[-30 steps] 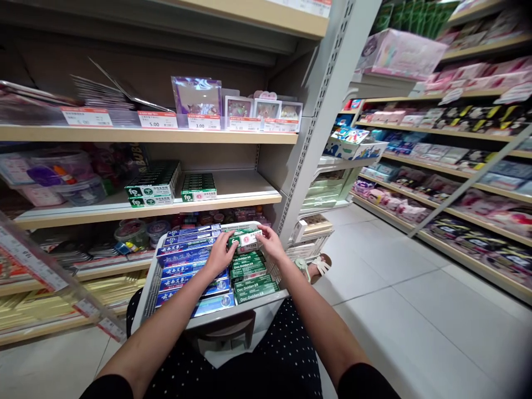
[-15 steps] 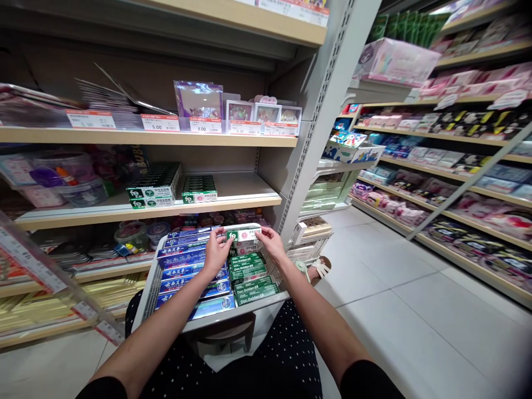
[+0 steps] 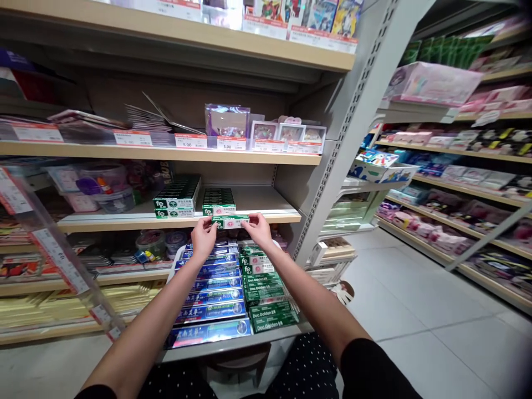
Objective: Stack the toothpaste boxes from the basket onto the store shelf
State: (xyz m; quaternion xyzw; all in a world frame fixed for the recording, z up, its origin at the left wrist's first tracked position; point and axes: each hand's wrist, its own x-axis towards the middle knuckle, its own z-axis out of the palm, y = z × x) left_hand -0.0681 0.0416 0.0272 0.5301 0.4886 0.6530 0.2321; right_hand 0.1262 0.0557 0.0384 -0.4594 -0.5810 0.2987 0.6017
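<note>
1. Shelf [image 3: 266, 201]: open room right of 2 green stacks [image 3: 219, 200].
2. Basket [image 3: 216, 353]: below the shelf's front edge [image 3: 276, 218], packed with boxes [image 3: 210, 333].
3. Left hand [image 3: 203, 239], right hand [image 3: 258, 231]: each pinching 1 end of a slim box [image 3: 230, 223].
4. Slim box: at that edge; contact unclear.

Fingers of the left hand [image 3: 203, 238] and right hand [image 3: 259, 231] cover the ends of a green-and-white carton [image 3: 229, 223] — the left forearm [image 3: 153, 316] hides part of a tray [image 3: 233, 350]. At far right, packages [image 3: 477, 175] blur; fine print on price tags [image 3: 133, 137] is illegibly small — overhead goods [image 3: 318, 15] are cut off above.
</note>
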